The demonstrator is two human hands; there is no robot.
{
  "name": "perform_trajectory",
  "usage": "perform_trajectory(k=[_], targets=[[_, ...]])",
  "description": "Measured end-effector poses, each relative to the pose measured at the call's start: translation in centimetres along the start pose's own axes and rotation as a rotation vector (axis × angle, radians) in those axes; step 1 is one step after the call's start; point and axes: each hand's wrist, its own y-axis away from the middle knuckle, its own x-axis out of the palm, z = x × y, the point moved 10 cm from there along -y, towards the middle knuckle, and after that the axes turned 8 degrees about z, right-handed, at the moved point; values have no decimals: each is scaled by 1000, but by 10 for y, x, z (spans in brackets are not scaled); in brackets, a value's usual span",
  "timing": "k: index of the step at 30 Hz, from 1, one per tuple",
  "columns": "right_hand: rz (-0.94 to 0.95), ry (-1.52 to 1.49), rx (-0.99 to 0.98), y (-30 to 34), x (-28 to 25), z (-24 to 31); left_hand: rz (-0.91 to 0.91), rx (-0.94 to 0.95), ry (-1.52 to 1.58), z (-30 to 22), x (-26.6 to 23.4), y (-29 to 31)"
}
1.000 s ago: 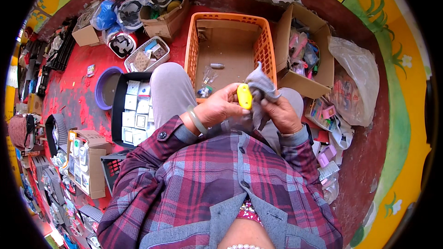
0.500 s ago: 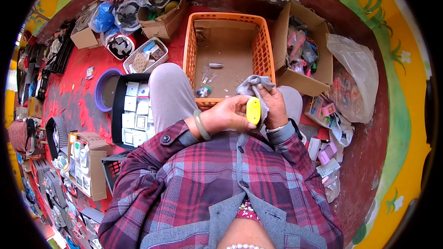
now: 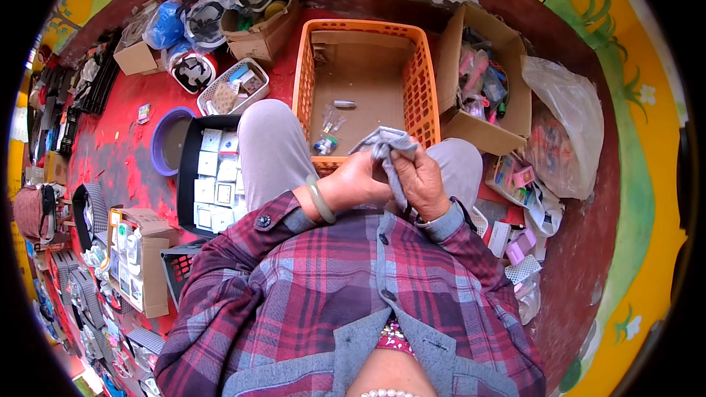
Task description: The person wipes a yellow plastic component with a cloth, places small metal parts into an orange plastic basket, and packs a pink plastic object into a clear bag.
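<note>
A: Where is the grey cloth (image 3: pixel 391 145)?
B: Between the two hands, bunched up in front of the jacket, at the near end of the orange basket (image 3: pixel 364 24). One fold stands up at the top and another hangs down beside the right thumb.
A: And what is the right hand (image 3: pixel 425 182) doing?
B: It has the cloth pinched tight, thumb against fingers.
A: The left hand (image 3: pixel 357 184)?
B: That's the one above the pale bracelet (image 3: pixel 321 202). Its fingers curl inward against the lower part of the cloth. I can't tell what they grip, because the folds and the hand itself hide it.
A: What lies in the basket?
B: A sheet of cardboard (image 3: pixel 371 92) lines the bottom. On it are a small metallic cylinder (image 3: pixel 344 104) and, nearer the person, a small clear packet (image 3: pixel 326 145) with blue and white bits.
A: And around it?
B: The left knee (image 3: pixel 273 129) and right knee (image 3: pixel 457 165) flank its near end. To the right stands an open cardboard box (image 3: pixel 494 132) full of mixed, colourful goods. Beside the left knee is a black bin (image 3: pixel 186 176) packed with white boxes (image 3: pixel 224 192), and a purple basin (image 3: pixel 157 148) sits just past that.
</note>
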Motion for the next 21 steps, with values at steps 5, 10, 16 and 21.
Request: perform_trajectory(k=[5,10,16,21], targets=[[-75,-733,348,1,-10,-43,78,47,96,0,16,0],[-34,-828,376,10,-6,-36,-296,-59,-500,-14,-31,5],[-11,-680,278,7,15,-26,-306,171,-979,-36,-7,2],[-168,-444,128,7,-11,-18,-277,281,-1077,-42,4,-4]])
